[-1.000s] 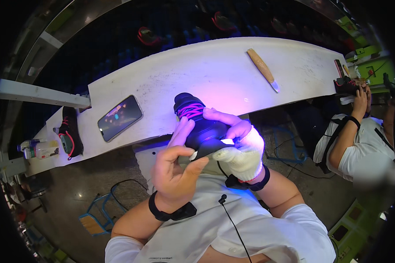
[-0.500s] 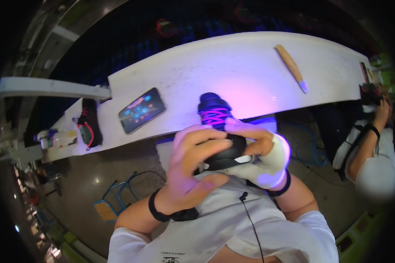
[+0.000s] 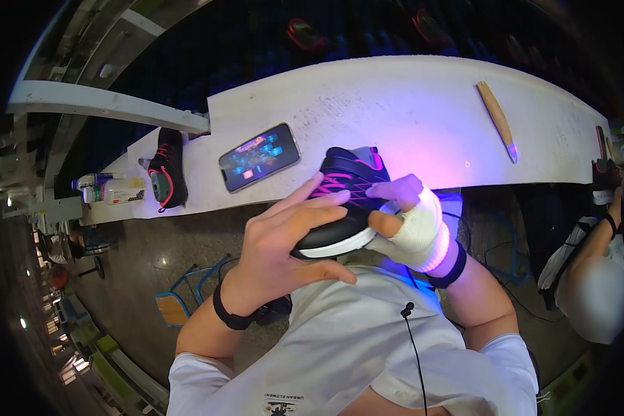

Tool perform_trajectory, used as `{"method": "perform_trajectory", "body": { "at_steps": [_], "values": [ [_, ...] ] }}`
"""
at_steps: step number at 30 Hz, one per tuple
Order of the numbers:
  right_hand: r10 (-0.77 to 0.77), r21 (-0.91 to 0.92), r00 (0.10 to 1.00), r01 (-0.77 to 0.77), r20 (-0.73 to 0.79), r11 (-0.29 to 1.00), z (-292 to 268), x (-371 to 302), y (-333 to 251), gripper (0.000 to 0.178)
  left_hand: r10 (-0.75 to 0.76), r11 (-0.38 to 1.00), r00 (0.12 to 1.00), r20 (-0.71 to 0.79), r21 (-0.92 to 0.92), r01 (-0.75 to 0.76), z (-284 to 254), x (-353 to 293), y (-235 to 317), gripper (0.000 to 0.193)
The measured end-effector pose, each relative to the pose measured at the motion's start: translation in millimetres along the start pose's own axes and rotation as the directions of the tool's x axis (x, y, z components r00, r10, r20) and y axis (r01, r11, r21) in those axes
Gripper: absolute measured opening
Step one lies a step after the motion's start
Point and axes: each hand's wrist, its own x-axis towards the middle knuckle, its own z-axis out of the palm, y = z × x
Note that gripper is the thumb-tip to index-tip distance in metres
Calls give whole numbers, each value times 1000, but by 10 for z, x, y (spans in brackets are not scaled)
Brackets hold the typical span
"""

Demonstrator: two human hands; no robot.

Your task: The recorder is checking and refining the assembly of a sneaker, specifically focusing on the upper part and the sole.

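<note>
A black sneaker (image 3: 355, 220) with pink laces and a white sole edge is held over the near edge of the white table, its toe toward me and tilted left. My left hand (image 3: 279, 232) is bare. Its fingers lie across the shoe's left side and laces, with the thumb below the toe. In a white fingerless glove, my right hand (image 3: 412, 222) grips the shoe's right side, fingertips by the laces. The shoe's underside and part of the right hand's grip are hidden.
A lit smartphone (image 3: 260, 157) lies on the white table (image 3: 395, 104) left of the shoe. Farther left are another black and pink shoe (image 3: 166, 170) and a clear bottle (image 3: 123, 191). A wooden-handled tool (image 3: 496, 118) rests at right. A co-worker's arm (image 3: 600, 239) shows far right.
The shoe has turned and tilted in my hands, so its white sole edge and more of its laced upper show. My left hand has shifted left along it. The whole view has shifted slightly.
</note>
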Motion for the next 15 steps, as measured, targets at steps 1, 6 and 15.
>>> {"method": "perform_trajectory", "body": {
  "at_steps": [1, 6, 15],
  "values": [
    [-1, -7, 1000, 1, 31, 1000, -2, 16, 9, 30, 16, 999, 999, -31, -41, -17, 31, -17, -34, 80],
    [81, 100, 997, -82, 19, 992, 113, 87, 100, 28, -23, 981, 992, -122, -192, -1, 131, -171, -177, 66],
    [-73, 66, 993, 80, -91, 995, 562, 68, 105, 29, -515, 851, 854, -71, -166, 499, 58, -383, -99, 80]
  ]
}}
